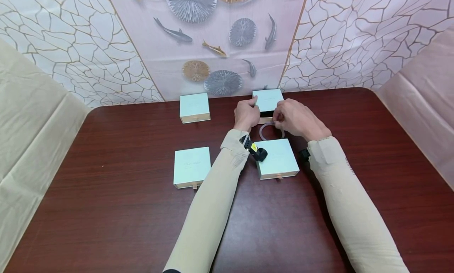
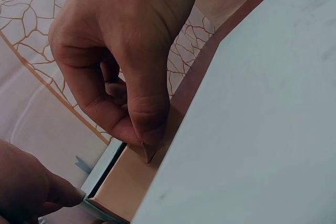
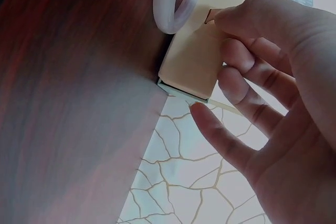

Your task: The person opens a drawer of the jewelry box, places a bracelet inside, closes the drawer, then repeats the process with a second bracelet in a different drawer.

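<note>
At the back right of the table a pale mint drawer box (image 1: pixel 267 99) has its cream drawer (image 1: pixel 265 120) slid partly out, with a dark gap behind the drawer's front. My left hand (image 1: pixel 246 114) holds the box at its left side. Thumb and forefinger of my right hand (image 1: pixel 297 117) pinch the small ribbon tab (image 2: pixel 147 153) on the drawer's front; the other fingers are spread loosely in the right wrist view. A pale, translucent bangle (image 3: pixel 164 19) is just in front of that drawer. The drawer's inside cannot be seen.
Directly in front of the bangle is another mint box (image 1: pixel 278 158), below my left wrist. Two more mint boxes stand to the left, one at the back (image 1: pixel 194 104) and one nearer (image 1: pixel 192 165). A patterned cloth (image 1: pixel 220 48) hangs behind the dark wooden table (image 1: pixel 106 210).
</note>
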Motion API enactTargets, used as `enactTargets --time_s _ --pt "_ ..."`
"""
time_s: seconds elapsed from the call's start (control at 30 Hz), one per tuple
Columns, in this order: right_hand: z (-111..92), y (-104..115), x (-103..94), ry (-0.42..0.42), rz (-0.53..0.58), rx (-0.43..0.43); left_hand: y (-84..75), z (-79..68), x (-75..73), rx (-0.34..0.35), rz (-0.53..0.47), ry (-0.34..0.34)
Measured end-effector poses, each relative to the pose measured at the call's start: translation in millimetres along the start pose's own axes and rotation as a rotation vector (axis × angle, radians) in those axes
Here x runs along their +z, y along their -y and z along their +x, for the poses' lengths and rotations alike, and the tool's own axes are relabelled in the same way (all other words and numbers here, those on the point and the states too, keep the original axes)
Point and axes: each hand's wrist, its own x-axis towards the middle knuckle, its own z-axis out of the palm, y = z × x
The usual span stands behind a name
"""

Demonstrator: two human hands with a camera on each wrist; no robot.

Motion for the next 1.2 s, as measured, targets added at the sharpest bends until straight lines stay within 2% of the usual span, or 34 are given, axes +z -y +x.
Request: enactTargets --time_s 0.37,1.2 --pt "-1.4 0.4 -2.2 0.009 -0.005 -0.032 0.1 -0.3 0.8 0.013 0.000 -0.016" --pt "-2.1 -0.1 -1.7 0.015 -0.008 -0.060 0.5 4.6 0.4 -0.034 0.006 0.007"
